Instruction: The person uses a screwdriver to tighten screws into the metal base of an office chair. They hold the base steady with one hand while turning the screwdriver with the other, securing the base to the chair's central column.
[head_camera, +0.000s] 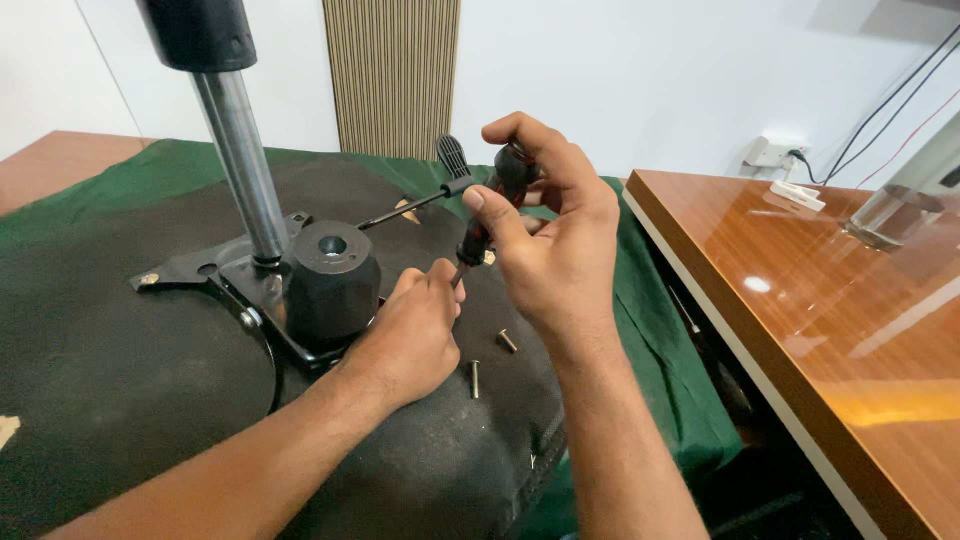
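Note:
My right hand (548, 235) grips the black and red handle of a screwdriver (492, 210), held nearly upright over an upturned black chair seat (120, 370). My left hand (415, 335) is closed around the screwdriver's lower shaft near its tip, next to the black metal mechanism plate (245, 280). A black knob (332, 280) and a chrome gas cylinder (240, 160) rise from that plate. A thin black lever with a ribbed paddle (452, 160) sticks out behind the screwdriver. Two loose screws (507, 341) (474, 379) lie on the seat just right of my left hand.
A green cloth (650, 330) lies under the seat. A glossy wooden table (830, 300) stands to the right, carrying a glass object (895, 215) and a white block (797, 195). A wall socket with cables (775, 152) is behind it. A ribbed beige panel (392, 75) stands at the back.

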